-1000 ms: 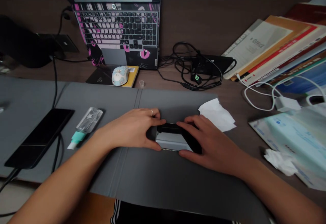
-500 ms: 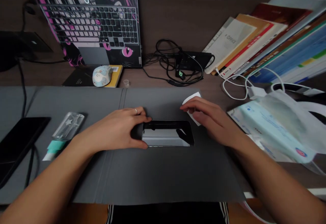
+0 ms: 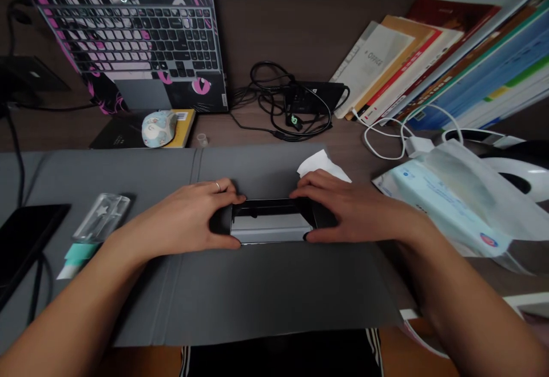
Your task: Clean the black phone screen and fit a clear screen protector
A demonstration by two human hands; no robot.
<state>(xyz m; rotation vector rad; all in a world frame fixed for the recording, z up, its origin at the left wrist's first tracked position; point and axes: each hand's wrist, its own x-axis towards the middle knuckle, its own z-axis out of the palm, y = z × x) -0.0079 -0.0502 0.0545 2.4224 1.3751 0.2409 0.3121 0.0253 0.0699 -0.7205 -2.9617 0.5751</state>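
A black phone (image 3: 270,222) lies sideways on the grey desk mat (image 3: 274,291), its glossy face up and reflecting a pale band. My left hand (image 3: 206,217) grips its left end, thumb at the near edge and fingers at the far edge; a ring sits on one finger. At the other end my right hand (image 3: 343,208) holds the phone the same way, thumb near and fingers far. Just beyond my right hand rests a crumpled white tissue (image 3: 323,164), partly covered by the hand.
A laptop (image 3: 141,51) stands at the back left, with a mouse (image 3: 158,128) on a notebook before it. Tangled cables and a power adapter (image 3: 315,98) lie mid-back. Books (image 3: 398,62) lean at right above a tissue pack (image 3: 446,208). A clear bottle (image 3: 100,217) and dark tablet-like slab (image 3: 30,239) lie left.
My right hand has left the white tissue and come down onto the phone's right end. The tissue now lies loose. My left hand keeps its hold; the view has shifted slightly.
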